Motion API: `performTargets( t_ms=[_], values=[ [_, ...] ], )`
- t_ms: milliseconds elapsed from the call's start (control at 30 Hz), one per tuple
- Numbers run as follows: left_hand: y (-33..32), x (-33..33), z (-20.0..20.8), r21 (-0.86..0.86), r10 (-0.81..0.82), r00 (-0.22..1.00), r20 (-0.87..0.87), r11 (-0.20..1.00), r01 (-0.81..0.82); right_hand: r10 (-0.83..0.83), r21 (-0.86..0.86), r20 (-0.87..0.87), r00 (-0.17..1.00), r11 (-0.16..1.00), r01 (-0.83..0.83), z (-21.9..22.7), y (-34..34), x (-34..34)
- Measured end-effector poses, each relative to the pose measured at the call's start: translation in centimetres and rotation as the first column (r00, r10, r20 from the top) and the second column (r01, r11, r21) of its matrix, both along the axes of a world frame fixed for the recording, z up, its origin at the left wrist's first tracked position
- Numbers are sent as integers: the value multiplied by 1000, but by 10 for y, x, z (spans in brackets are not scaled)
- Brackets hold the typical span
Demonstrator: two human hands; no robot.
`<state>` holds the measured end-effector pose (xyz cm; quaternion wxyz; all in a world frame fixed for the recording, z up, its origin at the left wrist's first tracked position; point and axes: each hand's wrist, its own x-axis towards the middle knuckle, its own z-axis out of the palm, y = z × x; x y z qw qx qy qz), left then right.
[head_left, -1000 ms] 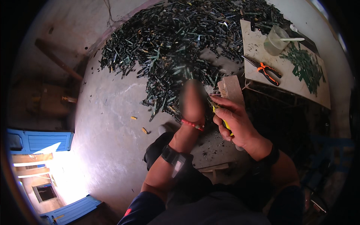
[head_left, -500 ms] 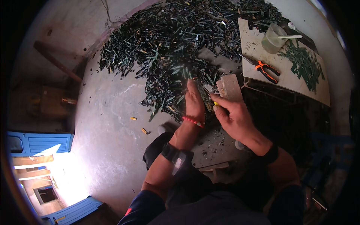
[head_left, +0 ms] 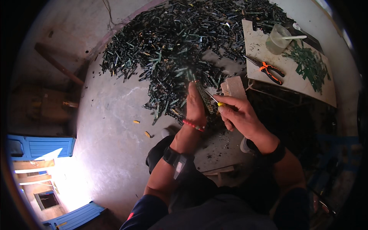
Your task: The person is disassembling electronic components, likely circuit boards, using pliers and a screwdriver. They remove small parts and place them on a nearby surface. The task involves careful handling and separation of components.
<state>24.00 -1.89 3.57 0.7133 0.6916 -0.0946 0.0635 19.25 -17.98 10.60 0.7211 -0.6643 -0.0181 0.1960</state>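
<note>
My left hand [head_left: 194, 105], with a red bead bracelet at the wrist, is closed around a long narrow green circuit board strip [head_left: 206, 100]. The strip tilts away from me and shows small components on its face. My right hand [head_left: 245, 118] grips a thin screwdriver [head_left: 220, 104] by its yellow handle. Its metal shaft points up and left, with the tip at or very near the strip's right edge; whether it touches I cannot tell. The left fingertips are hidden behind the strip.
A large heap of dark board strips [head_left: 153, 50] covers the far floor. To the right, a low table [head_left: 255, 44] bears orange-handled pliers [head_left: 270, 71], a clear plastic cup [head_left: 276, 40] and green strips [head_left: 308, 67]. A brick [head_left: 234, 87] sits just beyond my right hand.
Both hands have moved slightly left. The right hand has tilted and drawn back a little, so more of the screwdriver's shaft shows and its tip lies higher along the strip.
</note>
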Motion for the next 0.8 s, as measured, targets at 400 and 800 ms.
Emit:
performTargets(
  t_ms=[400,800],
  values=[
    [8,21,-57,395,19,782,623,856,-335,225,-593,728,647,681,430,-17,17,-5],
    [13,-4,-36,-104,49,980,-195,992,-70,159,112,-252,955,985,-135,12,-19,15]
  ],
)
